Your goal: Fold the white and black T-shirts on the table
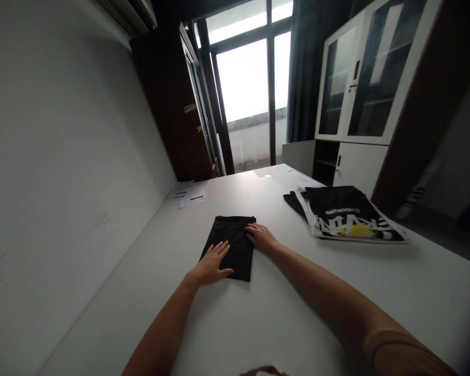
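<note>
A piece of black cloth [238,256], folded into a flat rectangle, lies on the white table [219,334]. My left hand [212,263] rests flat on its near left part, fingers stretched out and thumb apart. At the far right edge of the cloth, my right hand [261,236] lies with its fingers extended over the border. Neither hand grips the fabric. What kind of garment it is, I cannot tell from the folded shape.
To the right sits a stack of folded black clothing [337,203] with white and yellow print, partly in clear plastic. Printed papers [191,193] lie at the far left by the wall [62,183]. Beyond the table stand a glass-door cabinet [350,141] and a window [243,78].
</note>
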The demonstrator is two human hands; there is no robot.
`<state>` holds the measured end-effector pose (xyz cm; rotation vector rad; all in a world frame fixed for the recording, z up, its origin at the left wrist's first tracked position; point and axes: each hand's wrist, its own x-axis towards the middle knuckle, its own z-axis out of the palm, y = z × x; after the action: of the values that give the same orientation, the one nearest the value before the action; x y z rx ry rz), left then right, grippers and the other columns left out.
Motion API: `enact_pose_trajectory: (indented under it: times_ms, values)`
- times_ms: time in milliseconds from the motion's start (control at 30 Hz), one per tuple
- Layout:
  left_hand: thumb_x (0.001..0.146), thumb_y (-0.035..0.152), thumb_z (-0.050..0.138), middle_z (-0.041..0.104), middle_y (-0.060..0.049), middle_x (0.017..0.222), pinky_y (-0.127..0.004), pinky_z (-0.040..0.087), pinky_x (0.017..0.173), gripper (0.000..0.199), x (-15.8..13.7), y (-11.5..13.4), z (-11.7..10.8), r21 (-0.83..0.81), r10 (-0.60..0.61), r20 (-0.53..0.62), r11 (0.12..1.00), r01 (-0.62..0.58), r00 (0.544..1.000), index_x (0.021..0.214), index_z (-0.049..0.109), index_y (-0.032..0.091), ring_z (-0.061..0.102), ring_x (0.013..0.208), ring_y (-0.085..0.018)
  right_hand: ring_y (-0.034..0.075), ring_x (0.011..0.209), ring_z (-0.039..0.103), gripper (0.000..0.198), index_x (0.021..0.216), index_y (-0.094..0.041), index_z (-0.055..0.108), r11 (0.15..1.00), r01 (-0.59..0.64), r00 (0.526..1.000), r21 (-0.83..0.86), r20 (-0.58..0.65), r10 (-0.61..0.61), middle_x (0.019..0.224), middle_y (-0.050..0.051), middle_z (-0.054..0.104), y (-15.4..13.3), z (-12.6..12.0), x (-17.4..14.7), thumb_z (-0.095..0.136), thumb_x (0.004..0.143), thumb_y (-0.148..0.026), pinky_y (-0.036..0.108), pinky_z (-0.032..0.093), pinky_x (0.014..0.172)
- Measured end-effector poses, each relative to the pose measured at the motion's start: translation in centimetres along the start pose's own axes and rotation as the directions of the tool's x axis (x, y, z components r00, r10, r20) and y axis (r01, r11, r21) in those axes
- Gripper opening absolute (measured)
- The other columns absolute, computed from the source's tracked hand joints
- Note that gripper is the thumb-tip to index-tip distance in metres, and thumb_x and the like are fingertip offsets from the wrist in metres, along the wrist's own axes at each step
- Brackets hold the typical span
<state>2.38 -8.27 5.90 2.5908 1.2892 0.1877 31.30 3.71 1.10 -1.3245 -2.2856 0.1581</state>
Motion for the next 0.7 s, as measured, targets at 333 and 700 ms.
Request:
enact_pose_trajectory:
  times_ms: [333,700]
  values:
    - [0.082,0.06,0.074,0.008,-0.003,0.173,-0.055,0.007,0.128,0.099,-0.4,-0.2,-0.9,-0.062,0.042,0.079,0.997,-0.037,0.996,0.164,0.024,0.037,0.009,0.159,-0.032,0.028,0.142,0.046,0.04,0.136,-0.026,0.065,1.0,0.005,1.0,-0.011,-0.007,-0.005,0.149,0.007,0.056,-0.1,-0.1,-0.1,0.053,0.1,-0.039,0.046,0.032,0.12]
    - [0.097,0.071,0.045,0.012,-0.006,0.173,-0.057,0.008,0.128,0.081,0.9,1.7,2.0,0.096,-0.168,-0.104,0.979,0.178,0.98,0.164,0.028,0.029,0.008,0.16,-0.03,0.029,0.14,0.049,0.037,0.131,-0.025,0.069,0.999,0.037,0.996,0.029,-0.081,-0.035,0.145,0.009,0.059,0.0,-0.3,0.0,0.056,0.099,-0.04,0.048,0.036,0.119]
